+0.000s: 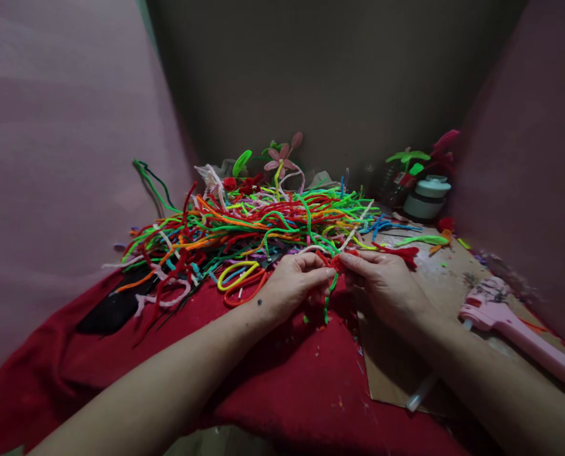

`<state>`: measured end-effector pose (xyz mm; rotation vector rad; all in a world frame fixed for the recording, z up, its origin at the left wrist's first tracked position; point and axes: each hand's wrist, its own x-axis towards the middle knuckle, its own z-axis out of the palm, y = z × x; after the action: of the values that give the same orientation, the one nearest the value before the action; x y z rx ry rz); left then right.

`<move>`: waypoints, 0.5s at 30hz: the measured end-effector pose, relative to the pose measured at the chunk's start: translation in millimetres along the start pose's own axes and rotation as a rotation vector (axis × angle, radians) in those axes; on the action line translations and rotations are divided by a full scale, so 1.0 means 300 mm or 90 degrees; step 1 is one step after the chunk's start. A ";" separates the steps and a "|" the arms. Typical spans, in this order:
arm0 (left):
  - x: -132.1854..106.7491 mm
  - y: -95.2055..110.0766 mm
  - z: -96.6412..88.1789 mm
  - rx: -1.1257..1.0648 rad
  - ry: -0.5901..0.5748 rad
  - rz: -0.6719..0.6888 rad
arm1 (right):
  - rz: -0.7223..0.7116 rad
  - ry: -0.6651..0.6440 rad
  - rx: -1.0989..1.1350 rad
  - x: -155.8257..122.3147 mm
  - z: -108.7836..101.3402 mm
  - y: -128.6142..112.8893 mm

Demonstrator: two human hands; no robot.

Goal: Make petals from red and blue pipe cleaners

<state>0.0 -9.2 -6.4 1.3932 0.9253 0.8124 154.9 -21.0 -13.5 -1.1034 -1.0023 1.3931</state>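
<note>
Between both hands is a small red pipe cleaner piece [338,261], with a green pipe cleaner [328,308] hanging below it. My left hand [304,277] pinches this work from the left, thumb and fingers closed. From the right, my right hand [380,275] grips the red piece with thumb and forefinger. My fingers hide part of the join. Just behind the hands lies a big loose heap of many-coloured pipe cleaners [263,218]. Scissors [239,277] with yellow and red loop handles rest beside my left wrist.
A pink glue gun [515,323] lies at right, near a clear glue stick [422,391] on a cardboard sheet [389,367]. A lidded jar [425,199] stands at the back right. A dark flat object [114,307] lies left on the red cloth [282,380]. Walls enclose the table.
</note>
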 end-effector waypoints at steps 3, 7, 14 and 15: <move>0.000 0.004 0.003 0.021 0.017 0.002 | -0.032 0.008 -0.068 -0.007 0.001 -0.007; 0.006 0.003 0.007 0.013 0.049 -0.011 | -0.126 0.020 -0.188 -0.021 -0.001 -0.014; 0.023 -0.026 -0.009 -0.087 0.014 -0.024 | -0.145 -0.020 -0.167 -0.011 -0.005 -0.006; 0.023 -0.028 -0.013 -0.089 0.002 -0.021 | -0.121 -0.035 -0.152 -0.008 -0.003 -0.005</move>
<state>-0.8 -1.5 -15.0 1.2539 0.8745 0.8381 156.2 -23.3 -12.0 -1.1137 -1.3042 1.1773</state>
